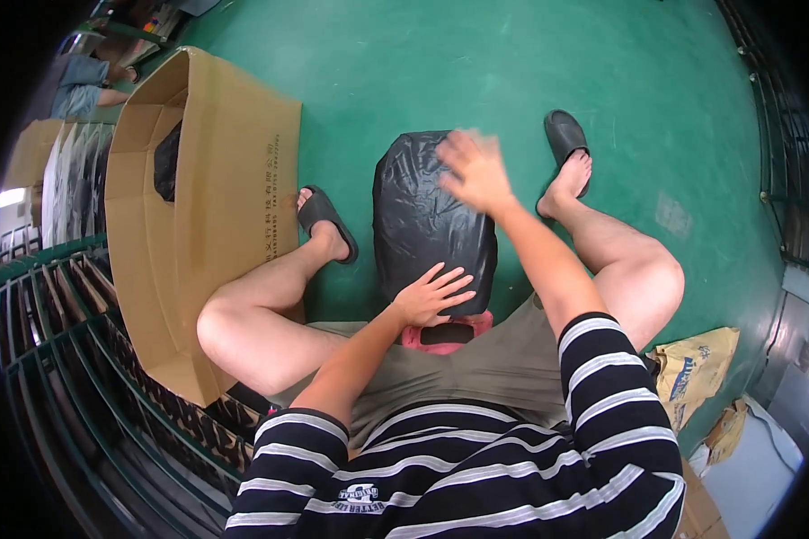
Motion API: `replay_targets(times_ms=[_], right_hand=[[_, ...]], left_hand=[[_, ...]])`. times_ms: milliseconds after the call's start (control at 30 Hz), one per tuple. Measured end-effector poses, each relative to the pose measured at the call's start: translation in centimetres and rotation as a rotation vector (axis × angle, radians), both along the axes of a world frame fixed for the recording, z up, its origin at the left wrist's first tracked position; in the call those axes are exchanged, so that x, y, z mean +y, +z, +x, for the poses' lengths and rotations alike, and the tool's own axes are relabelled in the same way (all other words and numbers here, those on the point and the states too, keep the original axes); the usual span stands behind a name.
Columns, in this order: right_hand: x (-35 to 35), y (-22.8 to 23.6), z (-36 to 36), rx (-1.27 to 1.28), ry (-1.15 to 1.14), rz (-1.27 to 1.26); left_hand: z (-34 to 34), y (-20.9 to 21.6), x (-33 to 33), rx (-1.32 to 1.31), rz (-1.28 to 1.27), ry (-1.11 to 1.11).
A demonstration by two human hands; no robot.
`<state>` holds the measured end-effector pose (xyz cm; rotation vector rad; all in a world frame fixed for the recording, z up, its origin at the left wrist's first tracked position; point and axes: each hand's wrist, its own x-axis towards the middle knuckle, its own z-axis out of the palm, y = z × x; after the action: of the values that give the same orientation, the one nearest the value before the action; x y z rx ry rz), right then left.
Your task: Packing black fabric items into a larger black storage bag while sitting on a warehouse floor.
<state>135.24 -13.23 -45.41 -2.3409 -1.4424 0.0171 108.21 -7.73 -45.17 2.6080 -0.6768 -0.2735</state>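
Note:
A bulky package wrapped in shiny black plastic (422, 229) lies on the green floor between my legs. My left hand (431, 295) rests on its near end, palm down with the fingers spread. Over the far right corner of the package is my right hand (476, 171), fingers apart and smeared by motion; whether it touches the plastic I cannot tell. Just beyond the near end, a pink-red rim (485, 325) of something shows between my thighs. What the plastic covers is hidden.
On my left stands a tall open cardboard box (234, 180) with a black plastic thing (166, 162) inside. Dark green metal racks (54, 314) line the left side. A crumpled yellow-brown paper sack (697, 368) lies at right. Another person's leg (112, 97) shows far left.

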Motion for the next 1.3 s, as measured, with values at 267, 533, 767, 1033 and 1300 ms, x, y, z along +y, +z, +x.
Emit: replay_targets(times_ms=[267, 533, 767, 1033, 1300], right_hand=[[3.7, -1.2, 1.9, -0.127, -0.443, 0.031], [4.2, -0.6, -11.9, 0.09, 0.349, 0.034], [1.3, -1.7, -9.2, 0.15, 0.818, 0.133], [3.0, -2.0, -2.1, -0.165, -0.054, -0.148], [-3.1, -1.2, -17.0, 0.194, 0.424, -0.056]], left_hand=[[0.2, -1.7, 0.4, -0.061, -0.002, -0.112], [-0.7, -2.5, 0.2, -0.03, -0.017, -0.118], [0.4, -2.0, 0.0, -0.064, -0.051, -0.206], [0.3, -2.1, 0.0, -0.144, -0.059, -0.171], [-0.9, -4.2, -0.1, -0.117, -0.015, -0.208]])
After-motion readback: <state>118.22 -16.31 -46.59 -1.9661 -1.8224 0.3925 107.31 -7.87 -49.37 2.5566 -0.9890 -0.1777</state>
